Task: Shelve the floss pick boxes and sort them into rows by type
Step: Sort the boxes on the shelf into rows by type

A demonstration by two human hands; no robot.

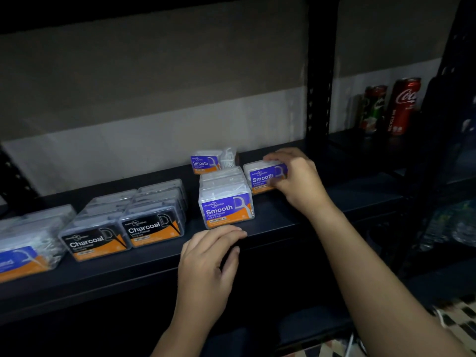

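Right now the right hand (296,180), right of centre in the frame, grips a purple Smooth box (262,176) by its right end, fingers over the top and thumb low on the front; the box stands on the dark shelf (296,217). Left hand (208,256), lower centre, holds nothing: fingers loosely bent, tips resting on the shelf's front edge just below the front Smooth box (226,208).

That front box heads a row of clear-lidded boxes running back toward the wall, immediately left of the gripped box, near it but whether they touch I cannot tell. Behind the row, another Smooth box (206,162) stands further back near the wall, with loose-looking white picks (228,157) at its right side.

Left of centre, two rows of black Charcoal boxes sit side by side: left Charcoal box (95,242) and right Charcoal box (154,229) at the fronts, more behind each. Lower left corner, a blue-labelled box (23,256), label cut off by the frame edge, more clear boxes behind it.

A black upright post (319,73) splits the shelving right of the gripped box. Beyond it, upper right, a red Coca-Cola can (404,106) and a green-and-red can (373,109) stand together on the neighbouring shelf. Pale wall (154,112) behind. Far right is dark, contents unclear.
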